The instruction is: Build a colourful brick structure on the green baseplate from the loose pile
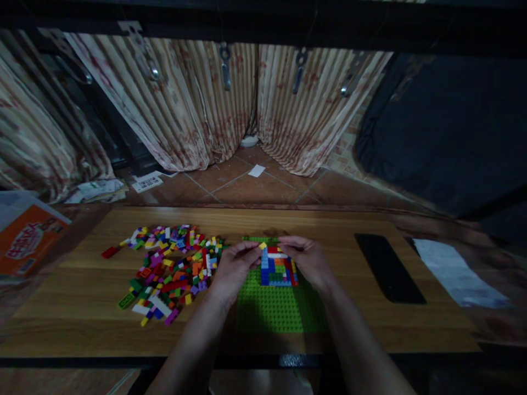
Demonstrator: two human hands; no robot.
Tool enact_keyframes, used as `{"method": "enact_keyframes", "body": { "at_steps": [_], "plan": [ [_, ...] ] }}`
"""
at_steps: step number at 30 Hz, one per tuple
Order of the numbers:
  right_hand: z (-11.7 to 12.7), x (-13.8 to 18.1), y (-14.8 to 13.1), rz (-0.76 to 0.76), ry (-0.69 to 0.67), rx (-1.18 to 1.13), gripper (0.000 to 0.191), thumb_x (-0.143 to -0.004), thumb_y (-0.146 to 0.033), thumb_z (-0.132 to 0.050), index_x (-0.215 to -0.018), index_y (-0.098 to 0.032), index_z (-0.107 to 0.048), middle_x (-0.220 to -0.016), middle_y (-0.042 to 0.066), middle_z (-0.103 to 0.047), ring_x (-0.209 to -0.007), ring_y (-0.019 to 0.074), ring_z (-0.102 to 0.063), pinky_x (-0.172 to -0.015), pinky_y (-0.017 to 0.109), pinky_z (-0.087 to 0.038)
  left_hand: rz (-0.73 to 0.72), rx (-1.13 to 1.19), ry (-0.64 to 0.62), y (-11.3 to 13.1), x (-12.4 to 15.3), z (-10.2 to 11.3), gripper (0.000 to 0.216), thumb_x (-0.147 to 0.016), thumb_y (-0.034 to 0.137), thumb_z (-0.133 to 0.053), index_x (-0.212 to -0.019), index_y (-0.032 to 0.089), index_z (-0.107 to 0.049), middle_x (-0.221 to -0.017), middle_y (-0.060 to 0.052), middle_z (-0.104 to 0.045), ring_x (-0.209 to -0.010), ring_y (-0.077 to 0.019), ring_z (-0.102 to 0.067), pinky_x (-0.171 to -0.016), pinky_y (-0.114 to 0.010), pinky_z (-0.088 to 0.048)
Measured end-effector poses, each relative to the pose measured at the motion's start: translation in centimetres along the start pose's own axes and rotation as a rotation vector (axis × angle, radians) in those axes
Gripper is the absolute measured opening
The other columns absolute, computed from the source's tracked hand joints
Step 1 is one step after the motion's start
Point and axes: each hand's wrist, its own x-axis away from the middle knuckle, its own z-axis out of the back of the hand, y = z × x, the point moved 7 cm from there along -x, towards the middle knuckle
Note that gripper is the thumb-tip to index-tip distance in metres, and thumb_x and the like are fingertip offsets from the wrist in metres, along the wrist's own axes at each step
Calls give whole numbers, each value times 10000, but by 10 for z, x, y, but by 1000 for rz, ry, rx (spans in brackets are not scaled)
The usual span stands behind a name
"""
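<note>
A green studded baseplate (pixel 280 310) lies on the wooden table (pixel 82 307) in front of me. On its far half sits a patch of joined coloured bricks (pixel 278 269) in blue, red, orange and green. My left hand (pixel 234 269) pinches a small yellow brick (pixel 262 246) at the patch's top left corner. My right hand (pixel 307 258) rests with curled fingers on the patch's far right edge, fingertips on a white brick (pixel 278 255).
A pile of several loose coloured bricks (pixel 168 263) spreads left of the baseplate. A black phone (pixel 389 266) lies to the right, a white paper (pixel 457 271) beyond it. An orange box (pixel 24 238) stands at far left. Curtains and tiled floor lie beyond the table.
</note>
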Motion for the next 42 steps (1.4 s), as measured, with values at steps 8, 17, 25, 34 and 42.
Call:
{"method": "enact_keyframes", "body": {
  "at_steps": [8,17,25,34,42],
  "plan": [
    [1,-2,1,21,19,36,235,-626,-349,-754,-809,-202,-758,-829,51,-772,-788,222,-720,-785,385,-557,-21,-55,11,-1,0,-2,236,-597,287,-792,-773,152,-711,-635,10,-651,-579,-89,-565,-600,-221,-451],
    [1,-5,4,26,-20,46,265,-644,-363,-745,-844,-190,-758,-856,65,-769,-785,220,-715,-787,387,-553,-38,-98,7,0,-1,-3,238,-617,291,-768,-791,142,-702,-619,9,-641,-582,-92,-561,-596,-217,-450],
    [1,-2,0,48,-32,36,272,-653,-373,-737,-868,-208,-758,-892,50,-770,-812,210,-711,-802,373,-546,-121,-133,-7,1,-5,-4,246,-648,326,-750,-831,162,-740,-630,0,-660,-582,-100,-560,-589,-219,-446],
    [29,12,-42,294,128,85,183,-756,-324,-689,-912,-256,-754,-951,28,-754,-912,206,-677,-870,376,-510,-164,-182,-13,6,-4,-6,227,-702,299,-691,-870,153,-734,-649,-4,-657,-581,-107,-557,-590,-225,-440],
    [-10,29,-52,395,-218,292,192,-815,-322,-661,-983,-284,-746,-960,30,-697,-913,186,-640,-815,336,-507,-218,-258,-124,9,0,-15,268,-758,418,-652,-740,154,-696,-603,6,-592,-539,-90,-471,-527,-206,-366]
  ]
}}
